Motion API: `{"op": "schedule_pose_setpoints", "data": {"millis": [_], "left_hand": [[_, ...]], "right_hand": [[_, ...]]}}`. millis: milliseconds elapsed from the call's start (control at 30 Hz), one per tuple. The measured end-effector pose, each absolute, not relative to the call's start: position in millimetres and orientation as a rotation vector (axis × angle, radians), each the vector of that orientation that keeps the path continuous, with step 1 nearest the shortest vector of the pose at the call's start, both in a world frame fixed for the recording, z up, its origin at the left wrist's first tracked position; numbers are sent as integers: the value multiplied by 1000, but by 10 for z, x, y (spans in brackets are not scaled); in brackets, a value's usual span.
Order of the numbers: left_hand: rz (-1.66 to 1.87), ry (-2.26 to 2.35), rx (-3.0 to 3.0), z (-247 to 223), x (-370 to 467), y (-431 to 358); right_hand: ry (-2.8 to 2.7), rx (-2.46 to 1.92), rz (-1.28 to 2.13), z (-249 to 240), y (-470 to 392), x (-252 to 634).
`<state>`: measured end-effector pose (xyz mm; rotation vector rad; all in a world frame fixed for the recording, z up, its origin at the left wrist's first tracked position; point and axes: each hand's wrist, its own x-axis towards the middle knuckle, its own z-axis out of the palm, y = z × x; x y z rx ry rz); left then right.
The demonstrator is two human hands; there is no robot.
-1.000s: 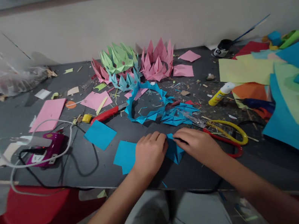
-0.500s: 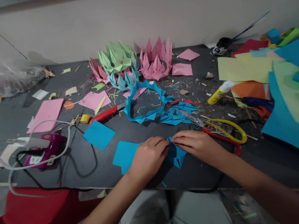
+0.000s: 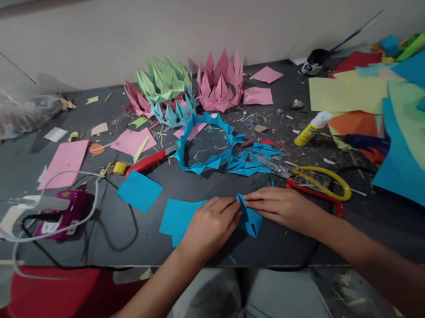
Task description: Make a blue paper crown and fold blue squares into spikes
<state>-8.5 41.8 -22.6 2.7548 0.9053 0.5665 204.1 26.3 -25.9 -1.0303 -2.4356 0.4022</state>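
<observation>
Between my hands, near the table's front edge, is a small folded piece of blue paper (image 3: 252, 224), its point facing me. My left hand (image 3: 216, 218) pinches its left side, and my right hand (image 3: 281, 204) pinches the right side, fingertips close together at the top. Some of the paper is hidden under the fingers. Flat blue paper squares (image 3: 179, 216) lie beside and partly behind my left hand. Beyond my hands stands a ring of folded blue paper (image 3: 213, 165), and several folded blue pieces (image 3: 251, 160) lie in a heap at its right.
Scissors (image 3: 322, 181) with yellow and red handles lie right of my hands. A glue stick (image 3: 312, 128) and coloured sheets (image 3: 348, 95) are farther right. A red cutter (image 3: 148, 162) and a purple device with cables (image 3: 65, 216) lie left. Folded paper crowns (image 3: 220, 84) stand at the back.
The sides of the folded blue paper are drawn inward and stand up more, so it looks narrower. Both hands stay in nearly the same place, and the view has shifted slightly.
</observation>
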Motion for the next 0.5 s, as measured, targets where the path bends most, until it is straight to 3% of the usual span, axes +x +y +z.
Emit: {"op": "schedule_pose_setpoints", "data": {"millis": [500], "left_hand": [[509,779,2787,-223,-96,438]], "right_hand": [[-2471,-1042,467,-257,281,2053]]}}
